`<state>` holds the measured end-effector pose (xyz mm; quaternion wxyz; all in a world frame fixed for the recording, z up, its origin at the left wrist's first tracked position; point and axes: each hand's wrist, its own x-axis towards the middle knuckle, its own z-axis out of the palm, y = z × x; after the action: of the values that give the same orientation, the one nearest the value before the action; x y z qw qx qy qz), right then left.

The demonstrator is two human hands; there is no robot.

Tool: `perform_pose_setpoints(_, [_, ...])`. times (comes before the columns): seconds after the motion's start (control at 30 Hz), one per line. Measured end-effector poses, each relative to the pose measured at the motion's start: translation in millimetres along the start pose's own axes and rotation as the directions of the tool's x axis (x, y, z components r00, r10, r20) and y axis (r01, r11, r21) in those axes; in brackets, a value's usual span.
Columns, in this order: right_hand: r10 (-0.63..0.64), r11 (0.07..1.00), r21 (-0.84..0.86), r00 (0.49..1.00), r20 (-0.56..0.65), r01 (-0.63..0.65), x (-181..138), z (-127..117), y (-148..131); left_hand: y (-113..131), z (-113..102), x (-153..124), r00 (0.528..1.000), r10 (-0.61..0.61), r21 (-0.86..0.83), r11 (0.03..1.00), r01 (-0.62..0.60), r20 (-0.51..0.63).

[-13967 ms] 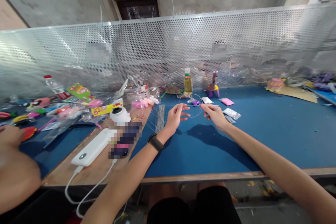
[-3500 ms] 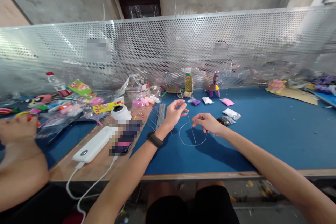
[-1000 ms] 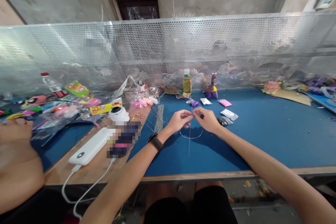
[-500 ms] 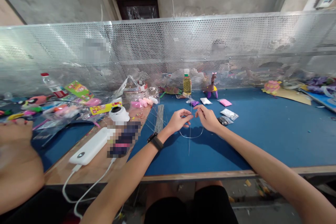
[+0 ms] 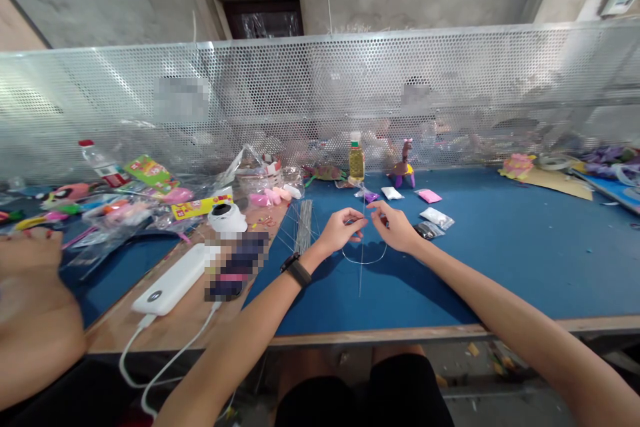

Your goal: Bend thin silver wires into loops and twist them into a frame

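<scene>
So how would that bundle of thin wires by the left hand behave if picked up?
The bundle is probably light, its strands being thin. Likely stiff yet bendable: they lie straight, while a similar wire curves below the left hand and right hand. It may spread when lifted: some strands fan out.

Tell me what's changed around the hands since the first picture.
The left hand and right hand have drawn closer together. The straight wire, level between them then, now runs roughly upright in view, pinched by the left, and the wire loop shows lower. The wire bundle, yellow bottle and toy animal stayed put.
</scene>
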<state>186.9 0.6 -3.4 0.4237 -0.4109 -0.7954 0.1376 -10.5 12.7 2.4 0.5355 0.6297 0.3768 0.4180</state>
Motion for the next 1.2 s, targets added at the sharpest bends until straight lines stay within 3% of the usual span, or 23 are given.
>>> perform_pose_setpoints(0.77, [-0.125, 0.988, -0.092, 0.992, -0.013, 0.123, 0.1, 2.5, 5.1, 1.2, -0.1, -1.4, 1.0, -0.009, 0.004, 1.0, 0.009, -0.011])
perform_pose_setpoints(1.2, [-0.106, 0.984, -0.139, 0.994, 0.038, 0.11, 2.1, 4.2, 3.5, -4.4, 0.0, 2.4, 1.0, -0.001, -0.076, 0.997, -0.002, -0.031])
